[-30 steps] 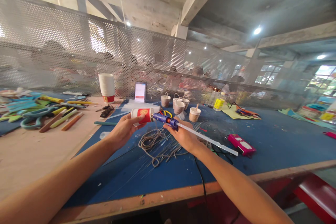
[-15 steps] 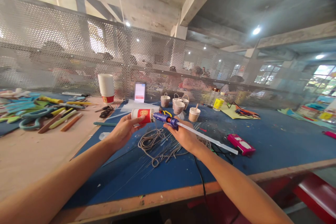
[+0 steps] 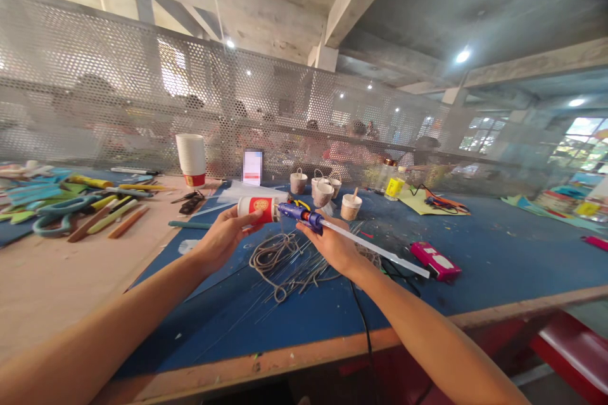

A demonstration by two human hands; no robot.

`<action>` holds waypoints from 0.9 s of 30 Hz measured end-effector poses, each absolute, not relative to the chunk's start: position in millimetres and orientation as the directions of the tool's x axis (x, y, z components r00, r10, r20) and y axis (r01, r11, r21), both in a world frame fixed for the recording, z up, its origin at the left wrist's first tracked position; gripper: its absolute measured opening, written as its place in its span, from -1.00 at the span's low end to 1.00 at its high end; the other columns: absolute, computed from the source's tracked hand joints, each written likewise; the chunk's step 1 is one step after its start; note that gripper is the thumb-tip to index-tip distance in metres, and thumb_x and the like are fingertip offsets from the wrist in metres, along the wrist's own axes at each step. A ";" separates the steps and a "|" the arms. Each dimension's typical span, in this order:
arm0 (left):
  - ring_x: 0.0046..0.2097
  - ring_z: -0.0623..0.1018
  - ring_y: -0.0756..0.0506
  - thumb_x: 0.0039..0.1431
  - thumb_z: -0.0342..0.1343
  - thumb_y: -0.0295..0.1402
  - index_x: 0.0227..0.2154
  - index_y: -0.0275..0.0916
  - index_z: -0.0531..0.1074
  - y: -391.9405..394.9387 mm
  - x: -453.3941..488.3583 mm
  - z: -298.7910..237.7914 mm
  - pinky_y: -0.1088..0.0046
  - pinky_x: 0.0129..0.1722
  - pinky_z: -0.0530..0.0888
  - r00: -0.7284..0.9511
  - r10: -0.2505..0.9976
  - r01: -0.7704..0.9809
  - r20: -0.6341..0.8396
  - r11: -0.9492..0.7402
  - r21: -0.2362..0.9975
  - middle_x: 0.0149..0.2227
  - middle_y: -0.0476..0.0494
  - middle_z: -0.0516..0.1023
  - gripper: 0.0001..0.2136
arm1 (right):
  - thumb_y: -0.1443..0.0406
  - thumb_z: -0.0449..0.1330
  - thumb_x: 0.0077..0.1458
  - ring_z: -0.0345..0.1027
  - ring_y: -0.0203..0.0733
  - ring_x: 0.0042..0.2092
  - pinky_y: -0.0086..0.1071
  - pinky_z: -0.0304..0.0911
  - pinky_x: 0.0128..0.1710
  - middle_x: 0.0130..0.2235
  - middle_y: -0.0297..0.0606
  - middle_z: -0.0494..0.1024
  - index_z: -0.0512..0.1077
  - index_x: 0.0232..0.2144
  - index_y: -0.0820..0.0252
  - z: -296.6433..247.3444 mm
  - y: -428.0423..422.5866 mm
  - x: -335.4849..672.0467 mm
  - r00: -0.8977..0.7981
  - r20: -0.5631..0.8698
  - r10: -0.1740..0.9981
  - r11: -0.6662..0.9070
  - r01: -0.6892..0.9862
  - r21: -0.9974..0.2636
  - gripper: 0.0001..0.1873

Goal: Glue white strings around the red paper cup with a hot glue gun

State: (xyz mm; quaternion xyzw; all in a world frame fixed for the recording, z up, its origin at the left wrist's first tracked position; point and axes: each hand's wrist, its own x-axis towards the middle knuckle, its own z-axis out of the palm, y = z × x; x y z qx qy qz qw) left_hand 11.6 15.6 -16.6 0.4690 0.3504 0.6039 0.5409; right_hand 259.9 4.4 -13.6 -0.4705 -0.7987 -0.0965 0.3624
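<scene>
My left hand (image 3: 222, 237) is closed around a red-and-white paper cup (image 3: 257, 208), held on its side above the blue table mat (image 3: 498, 253). My right hand (image 3: 332, 243) grips a blue hot glue gun (image 3: 300, 216) whose nozzle points left at the cup's bottom end. A long clear glue stick (image 3: 375, 249) sticks out of the gun's back to the right. A black cord runs from under my right hand down over the table edge. A tangle of grey string (image 3: 278, 256) lies on the mat just below both hands.
Several small string-wrapped cups (image 3: 323, 191) stand behind my hands, a stack of paper cups (image 3: 190, 158) at back left. Scissors and coloured sticks (image 3: 76, 205) lie on the left. A pink box (image 3: 436, 260) lies to the right. A perforated metal screen (image 3: 142, 95) closes the back; people sit beyond.
</scene>
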 end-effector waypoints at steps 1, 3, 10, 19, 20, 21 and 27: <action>-0.17 0.62 -0.16 -0.07 0.47 -0.31 -0.28 -0.26 0.65 15.5 11.7 -16.8 0.31 -0.11 0.52 0.027 0.981 -0.320 0.190 -0.171 0.932 -0.24 -0.18 0.70 -0.73 | 0.01 0.21 0.31 0.55 -0.05 -0.31 -0.38 0.20 -0.39 -0.33 -0.19 0.66 0.49 -0.25 0.15 -13.9 4.9 260.2 -0.294 0.671 0.681 0.539 0.821 -0.188 -0.66; -0.18 0.62 -0.16 -0.07 0.47 -0.30 -0.29 -0.26 0.65 15.6 11.6 -17.3 0.32 -0.11 0.51 0.029 0.980 -0.312 0.195 -0.176 0.934 -0.25 -0.18 0.71 -0.74 | 0.00 0.21 0.31 0.55 -0.05 -0.31 -0.38 0.21 -0.38 -0.33 -0.18 0.66 0.50 -0.23 0.16 -14.4 5.8 260.6 -0.293 0.671 0.681 0.538 0.821 -0.189 -0.66; -0.19 0.63 -0.16 -0.05 0.47 -0.26 -0.28 -0.23 0.66 18.9 9.6 -21.1 0.30 -0.08 0.50 0.040 0.973 -0.276 0.228 -0.209 0.938 -0.23 -0.18 0.72 -0.74 | 0.01 0.20 0.31 0.55 -0.05 -0.32 -0.37 0.20 -0.37 -0.32 -0.16 0.66 0.50 -0.24 0.17 -13.7 5.5 261.2 -0.296 0.661 0.690 0.541 0.818 -0.198 -0.65; -0.20 0.63 -0.17 -0.02 0.45 -0.25 -0.28 -0.24 0.66 18.7 9.5 -21.2 0.29 -0.05 0.49 0.047 0.967 -0.246 0.250 -0.232 0.941 -0.24 -0.19 0.72 -0.75 | -0.01 0.19 0.30 0.53 -0.03 -0.33 -0.35 0.24 -0.35 -0.34 -0.16 0.65 0.52 -0.22 0.16 -16.4 8.3 262.1 -0.271 0.674 0.688 0.551 0.799 -0.241 -0.64; -0.21 0.63 -0.16 -0.02 0.45 -0.25 -0.28 -0.24 0.66 18.3 9.9 -20.8 0.30 -0.07 0.49 0.048 0.966 -0.243 0.253 -0.234 0.941 -0.25 -0.18 0.72 -0.75 | -0.01 0.19 0.30 0.53 -0.03 -0.31 -0.35 0.25 -0.33 -0.33 -0.15 0.65 0.53 -0.20 0.16 -17.1 9.0 262.3 -0.263 0.679 0.685 0.559 0.788 -0.259 -0.64; -0.22 0.63 -0.15 -0.01 0.45 -0.25 -0.29 -0.24 0.66 17.8 10.2 -20.3 0.31 -0.09 0.49 0.049 0.966 -0.241 0.255 -0.237 0.941 -0.26 -0.18 0.71 -0.76 | -0.02 0.19 0.30 0.53 -0.02 -0.30 -0.34 0.26 -0.32 -0.32 -0.14 0.65 0.54 -0.19 0.15 -17.8 10.1 262.5 -0.251 0.684 0.685 0.568 0.772 -0.286 -0.63; -0.22 0.61 -0.13 -0.05 0.47 -0.27 -0.31 -0.24 0.64 13.0 12.7 -14.7 0.35 -0.11 0.49 0.049 0.968 -0.280 0.246 -0.223 0.934 -0.27 -0.15 0.70 -0.75 | -0.08 0.21 0.22 0.39 -0.15 -0.42 -0.33 0.24 -0.37 -0.48 -0.26 0.54 0.54 -0.32 0.17 -14.6 18.3 263.1 -0.160 0.581 0.798 0.578 0.478 -0.662 -0.57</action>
